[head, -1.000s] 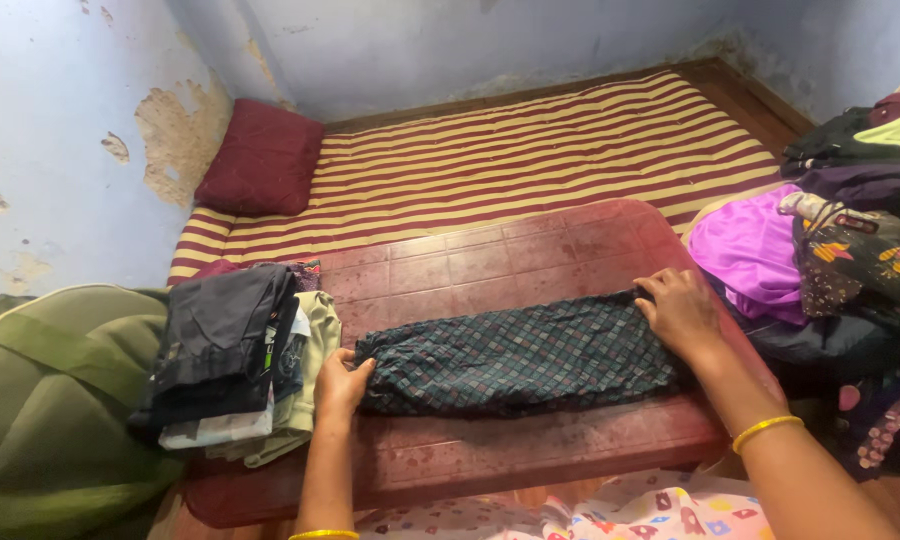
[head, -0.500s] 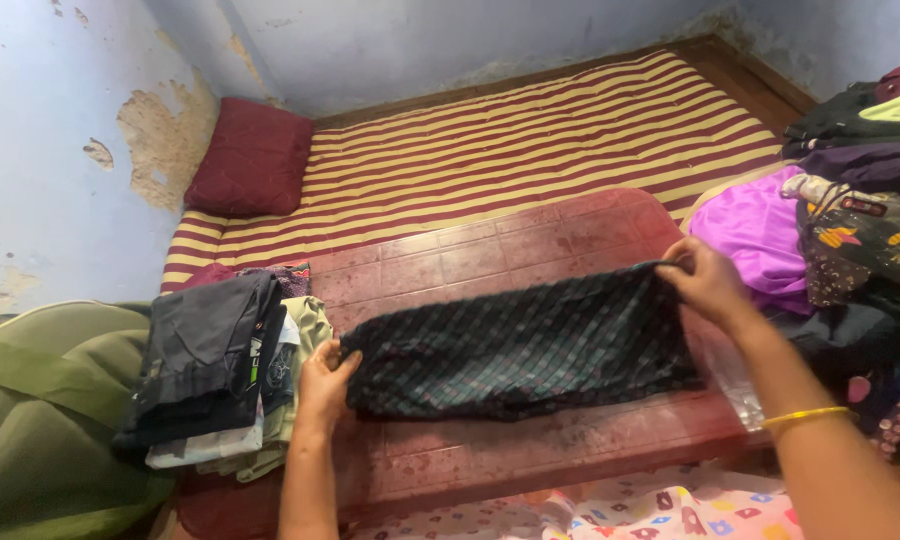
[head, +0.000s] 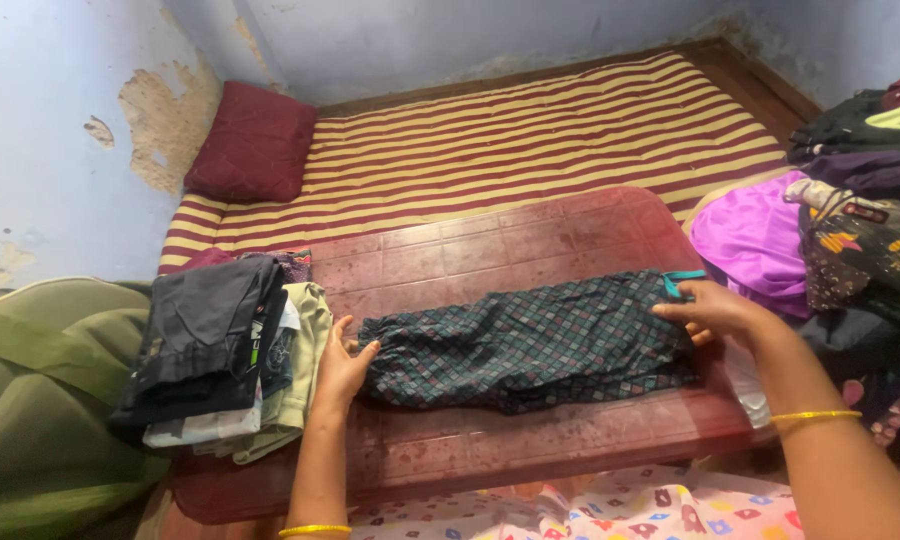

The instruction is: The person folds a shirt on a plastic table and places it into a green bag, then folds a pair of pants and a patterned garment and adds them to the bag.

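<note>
A: Where does the cloth lie?

B: The dark checked garment [head: 530, 345] lies folded into a long band across the red surface [head: 530, 245], flat, running left to right. The left hand [head: 342, 368] is at its left end, the right hand [head: 715, 310] at its right end.

A: And the fingers?

B: Both hands look spread rather than clenched. The left rests with its fingers [head: 365, 352] open against the edge of the band, touching it. The right lies palm down on the other end, beside a small teal tab [head: 682, 280]; whether its fingertips pinch the edge underneath, I cannot tell.

A: How would it handle?

B: Soft and light, I judge. It wrinkles and sags along the near edge, so it has no stiffness and will droop wherever it is unsupported. The weave looks matte, not slippery, so the layers should stay together. Nothing fragile.

A: Best place to take hold?

B: At the 2 short ends, where the hands already are, pinching all layers together so the fold does not open.

A: What is around it?

B: A stack of folded clothes [head: 220, 345] just left of the left hand, a loose heap of clothes [head: 850, 230] on the right, and a striped mattress [head: 530, 140] behind.
</note>
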